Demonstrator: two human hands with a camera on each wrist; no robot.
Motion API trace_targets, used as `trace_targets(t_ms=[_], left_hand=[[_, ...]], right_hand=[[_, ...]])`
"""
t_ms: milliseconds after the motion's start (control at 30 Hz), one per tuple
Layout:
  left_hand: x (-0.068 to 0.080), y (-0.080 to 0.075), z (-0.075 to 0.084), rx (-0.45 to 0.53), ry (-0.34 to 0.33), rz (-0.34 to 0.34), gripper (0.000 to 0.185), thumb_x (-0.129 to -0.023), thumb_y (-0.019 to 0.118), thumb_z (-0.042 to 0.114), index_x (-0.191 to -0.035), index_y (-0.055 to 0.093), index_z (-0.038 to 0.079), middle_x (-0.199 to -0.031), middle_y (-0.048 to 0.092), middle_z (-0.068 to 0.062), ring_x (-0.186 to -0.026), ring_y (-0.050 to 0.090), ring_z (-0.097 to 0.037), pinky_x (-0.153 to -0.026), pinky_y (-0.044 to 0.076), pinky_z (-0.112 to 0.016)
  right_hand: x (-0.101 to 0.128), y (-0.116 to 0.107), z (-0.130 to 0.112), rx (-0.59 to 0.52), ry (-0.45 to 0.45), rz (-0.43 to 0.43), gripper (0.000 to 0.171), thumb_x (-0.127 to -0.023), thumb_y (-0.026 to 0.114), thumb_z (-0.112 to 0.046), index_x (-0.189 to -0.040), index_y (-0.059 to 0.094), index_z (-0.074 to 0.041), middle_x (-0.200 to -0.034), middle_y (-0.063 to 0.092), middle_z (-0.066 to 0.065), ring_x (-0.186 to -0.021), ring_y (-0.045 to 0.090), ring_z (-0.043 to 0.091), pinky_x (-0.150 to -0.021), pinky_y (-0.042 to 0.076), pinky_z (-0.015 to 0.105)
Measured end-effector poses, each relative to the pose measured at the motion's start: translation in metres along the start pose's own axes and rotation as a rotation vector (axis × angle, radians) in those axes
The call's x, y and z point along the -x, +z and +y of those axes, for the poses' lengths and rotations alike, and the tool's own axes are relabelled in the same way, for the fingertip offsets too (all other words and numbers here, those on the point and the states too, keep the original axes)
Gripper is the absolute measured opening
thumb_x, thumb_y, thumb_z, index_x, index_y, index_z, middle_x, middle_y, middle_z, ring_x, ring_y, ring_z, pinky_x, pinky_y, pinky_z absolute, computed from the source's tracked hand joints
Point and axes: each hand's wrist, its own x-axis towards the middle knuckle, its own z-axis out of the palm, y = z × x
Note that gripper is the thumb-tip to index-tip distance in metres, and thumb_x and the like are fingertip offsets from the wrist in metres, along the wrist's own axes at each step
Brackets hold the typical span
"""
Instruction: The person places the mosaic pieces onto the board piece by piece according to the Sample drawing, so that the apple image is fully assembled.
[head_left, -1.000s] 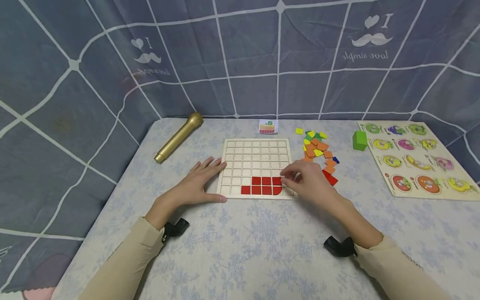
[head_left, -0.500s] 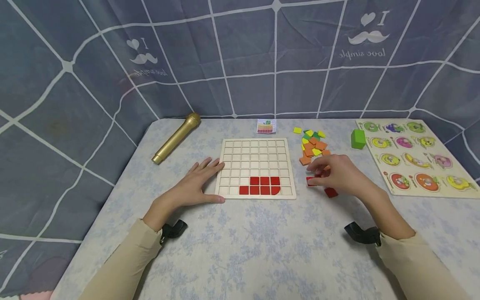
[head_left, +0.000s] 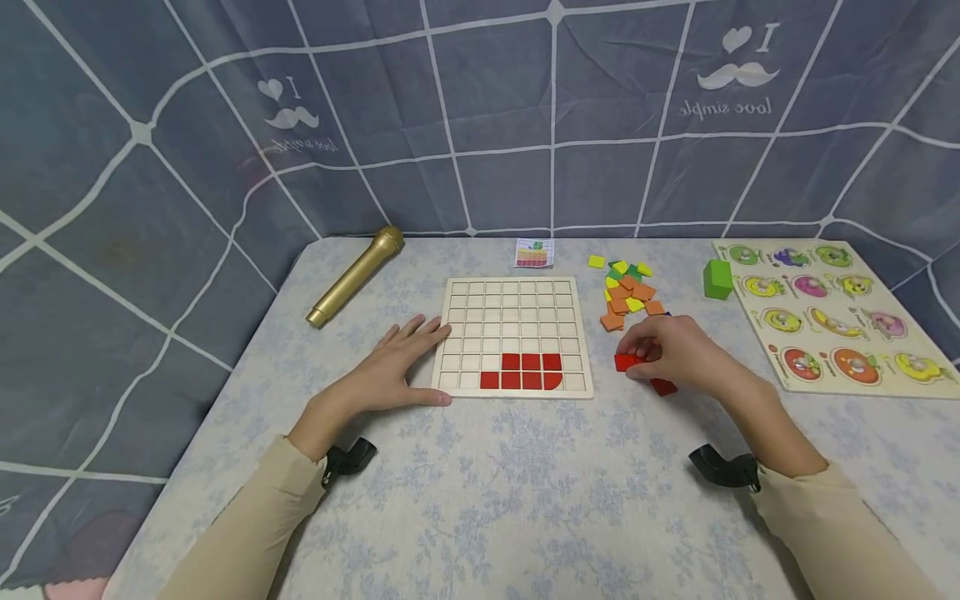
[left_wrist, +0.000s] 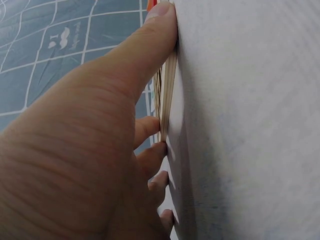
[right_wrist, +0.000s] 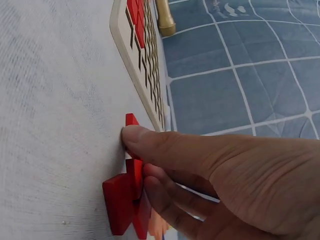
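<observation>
While board [head_left: 507, 316] holds seven tiles [head_left: 531, 380], two hands [head_left: 681, 354]

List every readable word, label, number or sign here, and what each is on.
"I", beside a heart, above a mustache: blue hanging cloth, twice.
"love simple", mirrored, below the right-hand mustache: same cloth.
Lettering under the left mustache: blurred, seemingly the same.
Small card: any text too small.

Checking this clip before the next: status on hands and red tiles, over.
Left hand against board, left edge. Right hand pinching a red tile, right of board. Other red tiles close by; nothing seen between right hand and board.
</observation>
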Motion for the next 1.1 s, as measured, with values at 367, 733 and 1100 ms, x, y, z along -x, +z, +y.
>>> trace_targets(t_ms=[367, 733, 1100], left_hand=[[0.001, -0.002, -0.001, -0.003, -0.012, -0.009, 0.11, -0.084, 0.086, 0.055, -0.169, 0.028, 0.016, -0.176, 0.02, -0.01, -0.165, 0.007, -0.037, -0.132, 0.003, -0.063], [0.002, -0.002, 0.001, 0.01, -0.005, -0.002, 0.109, -0.084, 0.086, 0.054, -0.168, 0.03, 0.015, -0.176, 0.021, -0.01, -0.165, 0.008, -0.038, -0.132, 0.004, -0.063], [0.002, -0.001, 0.001, 0.014, -0.006, -0.004, 0.109, -0.084, 0.086, 0.055, -0.168, 0.029, 0.015, -0.176, 0.02, -0.01, -0.165, 0.007, -0.038, -0.132, 0.004, -0.062]], right_hand=[[-0.003, 0.007, -0.004, 0.033, -0.062, 0.076, 0.019, -0.083, 0.09, -0.013, -0.1, 0.08, -0.011, -0.082, 0.067, -0.001, -0.08, 0.058, 0.017, -0.071, 0.051, 0.03], [-0.009, 0.023, -0.022, -0.05, -0.137, 0.087, 0.018, -0.083, 0.088, -0.008, -0.099, 0.079, -0.009, -0.087, 0.072, -0.001, -0.082, 0.063, 0.016, -0.072, 0.056, 0.028], [-0.031, 0.043, -0.059, -0.042, -0.187, 0.086, 0.02, -0.084, 0.088, -0.013, -0.102, 0.079, -0.009, -0.089, 0.071, -0.001, -0.082, 0.062, 0.017, -0.073, 0.055, 0.03]])
